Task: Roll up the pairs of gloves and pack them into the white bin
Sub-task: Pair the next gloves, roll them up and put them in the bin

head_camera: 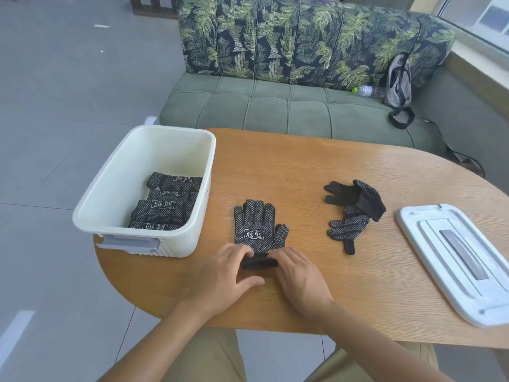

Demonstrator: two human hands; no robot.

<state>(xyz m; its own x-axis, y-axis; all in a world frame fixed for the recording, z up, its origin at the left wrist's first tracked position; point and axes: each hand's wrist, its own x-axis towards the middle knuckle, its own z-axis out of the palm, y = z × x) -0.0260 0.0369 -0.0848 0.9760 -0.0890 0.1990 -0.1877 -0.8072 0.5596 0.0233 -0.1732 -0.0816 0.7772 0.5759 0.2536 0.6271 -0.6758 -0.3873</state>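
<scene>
A black dotted glove pair (257,227) lies flat on the wooden table (316,172), fingers pointing away from me. Its cuff end is folded into a small roll at the near edge. My left hand (230,267) and my right hand (298,274) pinch that roll from either side with curled fingertips. A second, loose pair of gloves (355,210) lies crumpled to the right. The white bin (115,194) stands at the table's left edge and holds several rolled glove pairs (165,202).
The bin's white lid (462,260) lies upside up at the table's right edge. Behind the table is a green sofa (275,106) with a bottle (366,91) and a grey bag (398,84) on it. Grey floor tiles spread to the left.
</scene>
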